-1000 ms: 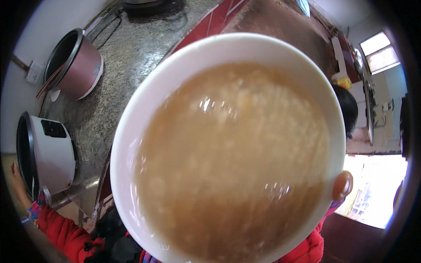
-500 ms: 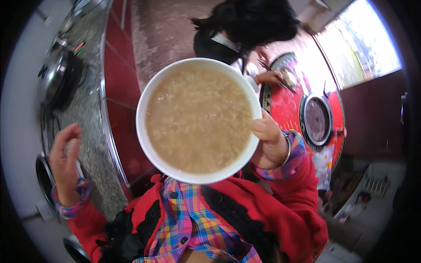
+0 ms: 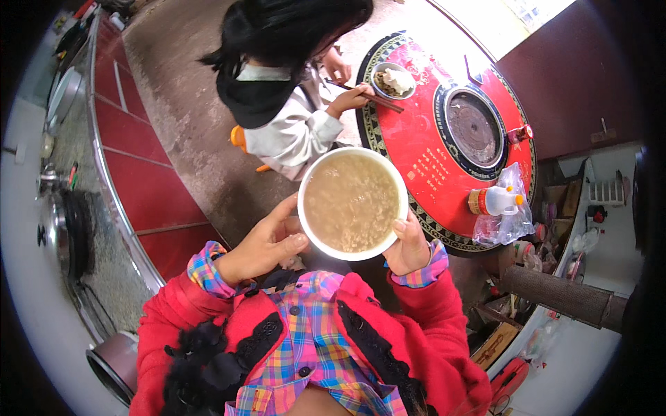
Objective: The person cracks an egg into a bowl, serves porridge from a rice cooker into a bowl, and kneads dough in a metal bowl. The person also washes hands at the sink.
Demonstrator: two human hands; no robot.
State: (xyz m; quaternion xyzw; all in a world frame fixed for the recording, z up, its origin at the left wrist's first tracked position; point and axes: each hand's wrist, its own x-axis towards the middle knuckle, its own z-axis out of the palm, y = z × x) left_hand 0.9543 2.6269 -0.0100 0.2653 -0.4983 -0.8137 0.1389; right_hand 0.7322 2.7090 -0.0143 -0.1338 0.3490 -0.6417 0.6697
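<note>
A white bowl [image 3: 305, 229] filled with thin, tan rice porridge [image 3: 352, 197] is held level in front of my chest. My right hand [image 3: 408, 244] grips its right side, the thumb hooked over the rim and the fingers hidden beneath. My left hand [image 3: 267, 243] cups the lower left side, its fingertips passing behind the bowl. Beyond the bowl, a person in a pale jacket [image 3: 277, 145] leans over a round red table [image 3: 409, 145]. That person's hand holds brown chopsticks [image 3: 381, 102] at a small bowl of food [image 3: 409, 93].
At left runs a stone counter with red tiled cabinets [image 3: 149, 187], bearing a lidded metal pan [image 3: 66, 229]. A dark pot [image 3: 118, 364] stands at lower left. A white bottle with an orange cap [image 3: 499, 201] and a plastic bag lie at the table's near edge. A thick pipe [image 3: 555, 295] juts in at right.
My left hand has come from over the counter to the bowl. The bowl is lower and farther from the camera, and the view has swung right toward the table.
</note>
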